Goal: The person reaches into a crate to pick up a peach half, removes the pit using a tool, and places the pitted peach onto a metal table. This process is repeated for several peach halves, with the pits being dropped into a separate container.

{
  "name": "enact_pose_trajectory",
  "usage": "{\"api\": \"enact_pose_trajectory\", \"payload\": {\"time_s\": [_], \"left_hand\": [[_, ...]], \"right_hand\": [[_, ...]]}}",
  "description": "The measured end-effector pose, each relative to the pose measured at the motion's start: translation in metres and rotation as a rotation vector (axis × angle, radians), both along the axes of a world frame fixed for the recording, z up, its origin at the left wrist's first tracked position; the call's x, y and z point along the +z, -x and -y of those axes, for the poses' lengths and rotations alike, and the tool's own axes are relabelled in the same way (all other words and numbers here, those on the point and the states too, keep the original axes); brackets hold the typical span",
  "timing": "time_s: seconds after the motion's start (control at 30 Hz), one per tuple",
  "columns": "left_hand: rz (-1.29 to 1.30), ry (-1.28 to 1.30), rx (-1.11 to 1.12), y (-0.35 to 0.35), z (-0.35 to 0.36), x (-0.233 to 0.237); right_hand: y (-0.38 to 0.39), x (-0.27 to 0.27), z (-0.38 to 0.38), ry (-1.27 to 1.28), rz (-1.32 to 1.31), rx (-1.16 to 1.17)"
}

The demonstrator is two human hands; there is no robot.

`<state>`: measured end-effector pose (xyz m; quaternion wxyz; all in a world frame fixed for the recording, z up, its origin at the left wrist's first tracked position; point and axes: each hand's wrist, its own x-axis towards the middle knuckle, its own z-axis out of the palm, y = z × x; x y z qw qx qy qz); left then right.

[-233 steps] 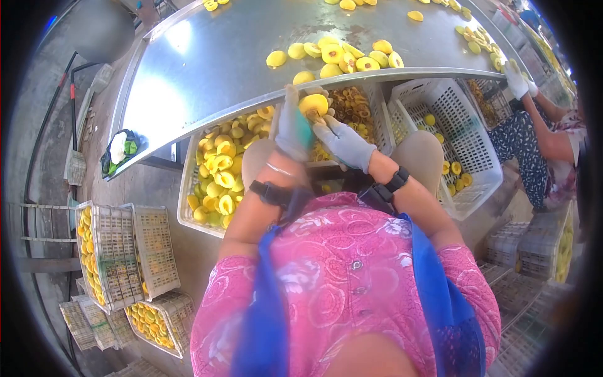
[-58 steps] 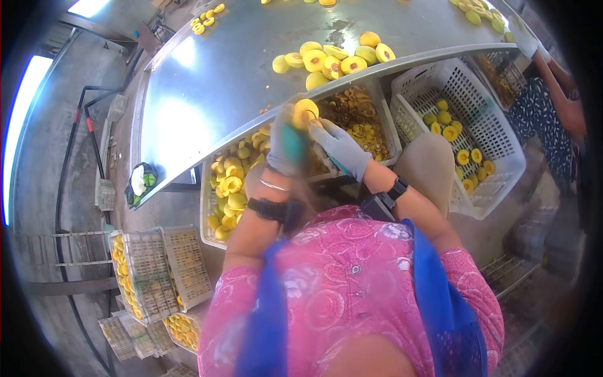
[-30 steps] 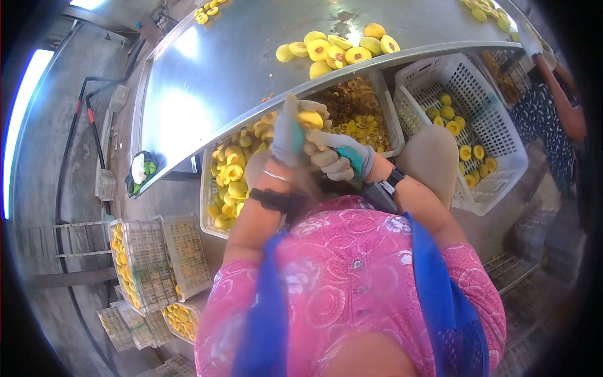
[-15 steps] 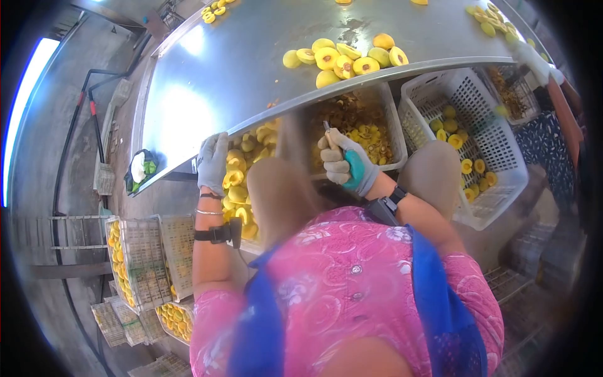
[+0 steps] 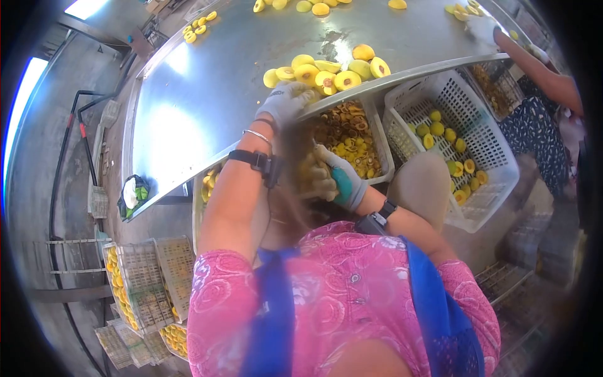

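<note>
My left hand (image 5: 286,103), in a grey-white glove, reaches over the table's front edge to the near side of a pile of yellow peach halves (image 5: 347,80). Its fingers curl around a peach half, which they mostly hide. Below the edge, my right hand (image 5: 336,179), in a glove with a green patch, is closed on a short metal-tipped hand tool (image 5: 316,144). Only a little of the tool shows, and the fingers are partly blurred. Behind that hand stands a bin (image 5: 385,141) of brown and yellow fruit scraps.
The metal table (image 5: 207,81) carries more fruit farther back. Right of my knee is a white crate (image 5: 487,151) with peaches. Crates of yellow fruit (image 5: 147,286) stand at lower left. A co-worker's gloved hand (image 5: 482,30) is among fruit at the far right.
My left hand has moved from the table's edge at left, up and right onto the pile. My right hand has dropped slightly, its tool now mostly hidden. The co-worker's hand has moved farther over the table.
</note>
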<state>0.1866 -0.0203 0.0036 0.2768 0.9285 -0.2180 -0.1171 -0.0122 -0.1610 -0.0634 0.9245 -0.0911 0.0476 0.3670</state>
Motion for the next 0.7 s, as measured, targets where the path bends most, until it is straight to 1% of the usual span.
{"api": "enact_pose_trajectory", "payload": {"time_s": [0.07,0.17,0.27,0.37,0.43,0.47,0.5,0.6,0.63,0.67,0.7], "left_hand": [[0.022,-0.146,0.142,0.006,-0.002,0.013],[0.11,-0.277,0.237,0.006,-0.015,0.011],[0.149,-0.269,0.246,0.011,-0.019,0.013],[-0.106,0.401,0.33,0.015,-0.029,0.0],[-0.273,0.854,0.332,0.022,-0.036,-0.002],[-0.356,1.083,0.33,0.027,-0.04,-0.004],[-0.464,1.298,0.303,0.042,-0.04,0.005],[-0.661,1.587,0.234,0.076,-0.04,0.003],[-0.701,1.598,0.28,0.082,-0.043,-0.004],[-0.451,1.263,0.238,0.085,-0.047,-0.014],[-0.212,0.921,0.193,0.093,-0.045,-0.014]], "right_hand": [[0.0,0.002,-0.001,0.024,0.004,0.003],[-0.001,0.006,-0.003,0.091,0.024,0.003],[0.001,0.017,-0.002,0.194,0.042,-0.009],[0.0,0.026,0.004,0.269,0.093,-0.024],[0.003,0.036,0.008,0.347,0.143,-0.035],[0.004,0.041,0.007,0.429,0.193,-0.069],[0.005,0.045,0.006,0.511,0.245,-0.102],[0.007,0.057,0.003,0.727,0.339,-0.138],[0.008,0.062,0.002,0.794,0.359,-0.142],[0.009,0.069,0.001,0.848,0.377,-0.145],[0.012,0.078,0.0,0.903,0.394,-0.147]]}}
